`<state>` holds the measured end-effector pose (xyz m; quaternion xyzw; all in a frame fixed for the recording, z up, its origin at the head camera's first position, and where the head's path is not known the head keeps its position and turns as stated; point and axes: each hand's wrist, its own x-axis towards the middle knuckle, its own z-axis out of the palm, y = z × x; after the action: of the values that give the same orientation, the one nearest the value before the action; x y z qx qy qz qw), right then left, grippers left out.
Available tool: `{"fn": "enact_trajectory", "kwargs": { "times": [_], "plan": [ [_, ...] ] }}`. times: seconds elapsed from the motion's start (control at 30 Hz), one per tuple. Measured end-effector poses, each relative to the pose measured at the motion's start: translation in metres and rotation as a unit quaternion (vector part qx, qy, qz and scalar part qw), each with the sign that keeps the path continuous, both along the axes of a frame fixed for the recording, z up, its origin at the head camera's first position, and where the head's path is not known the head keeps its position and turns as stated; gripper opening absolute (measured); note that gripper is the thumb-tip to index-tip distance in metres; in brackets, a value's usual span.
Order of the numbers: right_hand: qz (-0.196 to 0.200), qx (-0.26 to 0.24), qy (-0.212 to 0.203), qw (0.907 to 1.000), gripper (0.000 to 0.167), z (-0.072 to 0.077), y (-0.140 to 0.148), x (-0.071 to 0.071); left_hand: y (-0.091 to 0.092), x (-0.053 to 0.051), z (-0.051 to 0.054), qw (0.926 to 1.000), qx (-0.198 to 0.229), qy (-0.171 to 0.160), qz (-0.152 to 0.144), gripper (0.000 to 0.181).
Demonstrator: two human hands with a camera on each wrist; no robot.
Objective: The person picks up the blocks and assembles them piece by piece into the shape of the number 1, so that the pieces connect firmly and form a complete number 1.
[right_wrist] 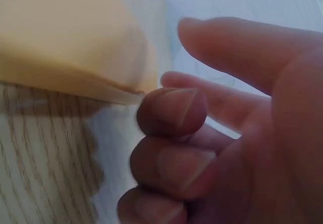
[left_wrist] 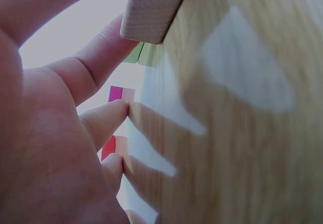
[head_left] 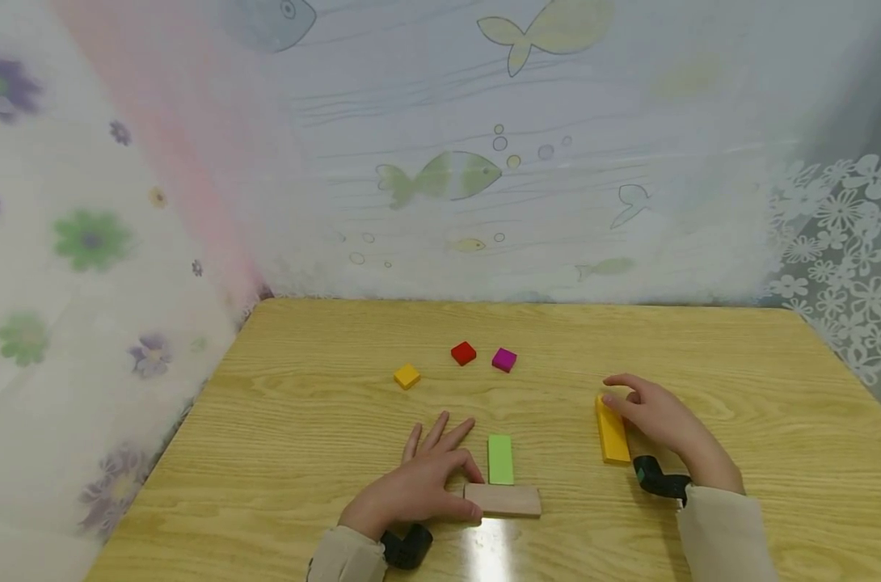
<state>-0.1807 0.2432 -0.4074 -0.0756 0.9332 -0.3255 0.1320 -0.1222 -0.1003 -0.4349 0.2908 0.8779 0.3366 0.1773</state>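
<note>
Two hands: left hand [head_left: 426,483] seen at the lower middle of the frame; right hand [head_left: 659,416] seen at the right; both palms reached over the tabletop.
Left grip: the left end of a plain wooden block [head_left: 512,500] is pinched between thumb and index finger; the other three fingers are spread toward the upper middle.
Right grip: nothing is seen held; thumb and index finger are parted, the remaining fingers curled loosely; whether a long yellow block [head_left: 613,432] is touched by them cannot be told.
Yellow block's lie: its upper end is found under the right thumb, its body to the left of and below the fingertips; its long axis is run nearly up the frame, the upper end leaned slightly left; it is placed nearer the right hand, well apart from the left.
Wooden block's lie: its long axis is laid across the frame, pointed rightward from the left fingertips.
Green block: a green block [head_left: 500,459] is set lengthwise up the frame, just above the wooden one; whether contact is made cannot be told.
Small squares: an orange square [head_left: 407,377], a red square [head_left: 464,353] and a magenta square [head_left: 504,360] are scattered above the left hand, near the frame's middle.
Backdrop: a fish-printed cloth [head_left: 673,162] is hung behind the wooden tabletop [head_left: 280,453].
</note>
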Motion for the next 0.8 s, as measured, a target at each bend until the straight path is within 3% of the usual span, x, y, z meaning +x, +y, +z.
{"fn": "enact_trajectory", "kwargs": {
  "times": [0.23, 0.57, 0.8],
  "plan": [
    [0.01, 0.032, -0.035, 0.9988, 0.065, -0.0017, 0.0006, 0.0017, -0.0003, -0.0001, 0.0021, 1.0, 0.005, -0.003, 0.0, 0.023],
    [0.03, 0.055, -0.052, 0.9967, 0.079, -0.0001, -0.0053, 0.0004, -0.0013, -0.0017, 0.0032, 1.0, 0.0, -0.001, 0.001, 0.024],
    [0.012, 0.028, -0.071, 0.997, 0.07, 0.0003, -0.0083, 0.0017, -0.0008, 0.0002, 0.0038, 1.0, 0.003, 0.003, 0.001, 0.023]
  ]
}}
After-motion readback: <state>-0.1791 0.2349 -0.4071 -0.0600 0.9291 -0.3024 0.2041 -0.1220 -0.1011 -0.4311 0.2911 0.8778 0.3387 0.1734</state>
